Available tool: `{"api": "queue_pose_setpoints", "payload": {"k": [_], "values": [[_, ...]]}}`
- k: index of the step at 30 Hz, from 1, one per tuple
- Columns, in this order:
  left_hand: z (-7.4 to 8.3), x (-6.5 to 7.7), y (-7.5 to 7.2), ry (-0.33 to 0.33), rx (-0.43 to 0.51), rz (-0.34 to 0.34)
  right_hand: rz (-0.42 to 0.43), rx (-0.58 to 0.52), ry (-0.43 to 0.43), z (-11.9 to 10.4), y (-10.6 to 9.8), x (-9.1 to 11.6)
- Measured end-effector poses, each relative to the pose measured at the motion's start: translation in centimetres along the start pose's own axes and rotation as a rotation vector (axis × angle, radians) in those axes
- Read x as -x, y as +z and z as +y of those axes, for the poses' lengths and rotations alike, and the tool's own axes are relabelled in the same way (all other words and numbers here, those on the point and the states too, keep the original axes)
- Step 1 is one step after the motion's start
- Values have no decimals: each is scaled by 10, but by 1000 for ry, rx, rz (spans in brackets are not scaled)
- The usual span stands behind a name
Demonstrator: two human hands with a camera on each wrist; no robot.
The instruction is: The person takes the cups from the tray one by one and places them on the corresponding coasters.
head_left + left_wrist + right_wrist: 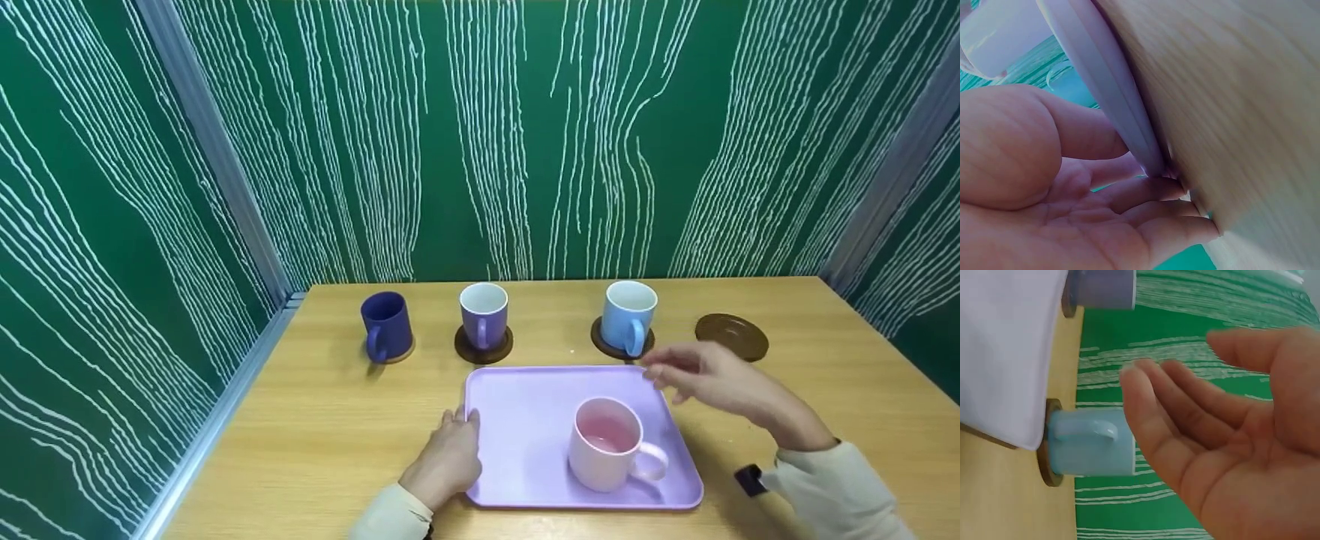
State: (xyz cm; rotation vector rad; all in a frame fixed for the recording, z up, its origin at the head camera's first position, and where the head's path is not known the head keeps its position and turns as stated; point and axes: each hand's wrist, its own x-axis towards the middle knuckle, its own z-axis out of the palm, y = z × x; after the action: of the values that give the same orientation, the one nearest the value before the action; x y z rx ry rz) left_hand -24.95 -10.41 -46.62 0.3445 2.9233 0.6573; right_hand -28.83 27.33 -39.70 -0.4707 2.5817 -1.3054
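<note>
A pink mug stands upright on a lilac tray, its handle toward the right. At the tray's left edge rests my left hand; in the left wrist view its thumb and nearly straight fingers touch the rim, some fingertips on the table. My right hand hovers by the tray's back right corner, fingers loosely bent and holding nothing. Nearest to it is a light blue mug on a dark brown coaster, also visible in the right wrist view as a blue mug.
Along the back are a purple mug on a dark coaster and a navy mug on a lighter coaster. A bare brown coaster lies at the right. Green, white-lined panels surround the wooden table.
</note>
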Motion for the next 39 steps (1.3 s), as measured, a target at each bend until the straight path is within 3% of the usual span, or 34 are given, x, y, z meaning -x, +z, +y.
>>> {"api": "queue_pose_setpoints", "payload": {"k": [5, 14, 20, 27, 39], "values": [[-1, 0, 1, 12, -8, 6, -194, -7, -85, 8, 13, 7], [-1, 0, 1, 3, -1, 2, -378, -1, -120, 16, 20, 10], [1, 1, 0, 0, 11, -6, -448, 45, -142, 17, 19, 11], [0, 1, 0, -3, 11, -1, -541, 21, -165, 21, 23, 9], [-1, 0, 0, 18, -6, 7, -632, -234, -300, 33, 32, 3]]}}
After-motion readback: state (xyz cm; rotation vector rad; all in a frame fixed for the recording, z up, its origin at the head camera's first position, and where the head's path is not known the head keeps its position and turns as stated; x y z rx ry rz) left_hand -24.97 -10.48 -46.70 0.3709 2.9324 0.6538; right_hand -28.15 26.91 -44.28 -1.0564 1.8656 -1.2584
